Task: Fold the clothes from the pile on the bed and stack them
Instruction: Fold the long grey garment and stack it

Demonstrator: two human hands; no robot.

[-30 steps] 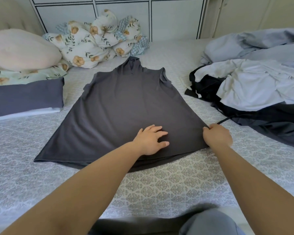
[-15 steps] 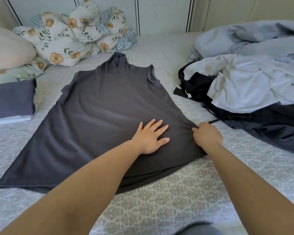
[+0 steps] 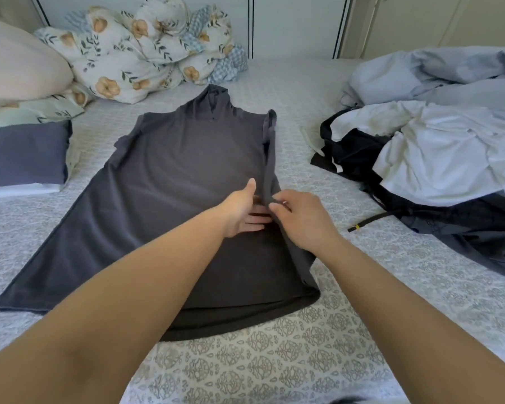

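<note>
A dark grey sleeveless garment (image 3: pixel 169 182) lies flat on the bed, neck away from me. Its right side is folded inward along a long crease. My left hand (image 3: pixel 241 211) rests flat on the cloth near the crease, fingers straight and partly under the folded flap. My right hand (image 3: pixel 299 217) pinches the folded edge of the garment just right of the left hand. The pile of unfolded clothes (image 3: pixel 438 153), white, black and pale blue, lies at the right. A folded stack (image 3: pixel 24 158), dark blue over white, sits at the left.
A floral duvet (image 3: pixel 146 51) and a pink pillow (image 3: pixel 18 62) are bunched at the head of the patterned bedspread (image 3: pixel 274 368). A black strap with a yellow tip (image 3: pixel 368 224) trails from the pile. White wardrobe doors stand behind the bed.
My right hand has carried the garment's right edge inward over the body, making a lengthwise fold. My left hand stayed on the cloth at the fold line.
</note>
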